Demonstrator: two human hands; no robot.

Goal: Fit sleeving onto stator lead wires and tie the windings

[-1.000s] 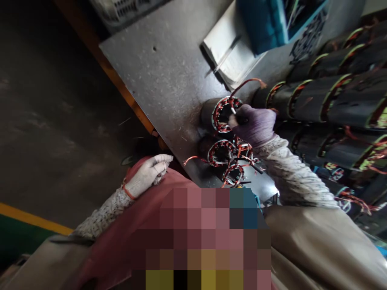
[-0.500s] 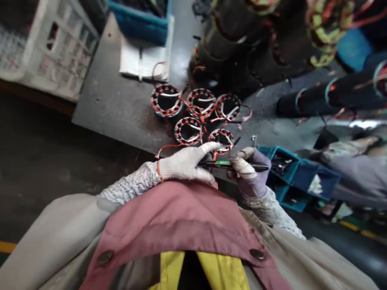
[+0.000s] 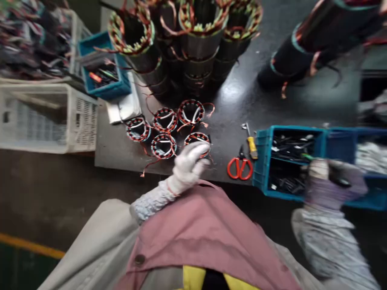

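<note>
My left hand, in a white knit glove, is at the near side of a wound stator with red wire and white strips in its ring. Its fingers are bent together against the near rim. Several similar stators stand upright beside it. Far to the right, my right hand, in a purple-and-white glove, is over a blue parts bin. Its fingers are closed round a dark marker pen, partly hidden and blurred; a green part shows beyond the thumb. Small black pieces lie in the bin.
Red-handled snips and a yellow screwdriver lie left of the bin. Tall stacks of stators stand behind. At left are a blue tray, a white paper pad and white crates.
My right hand has moved away from my left hand, far right to the blue bin, carrying the marker. My left hand has shifted onto the stator's near side. The view has turned.
</note>
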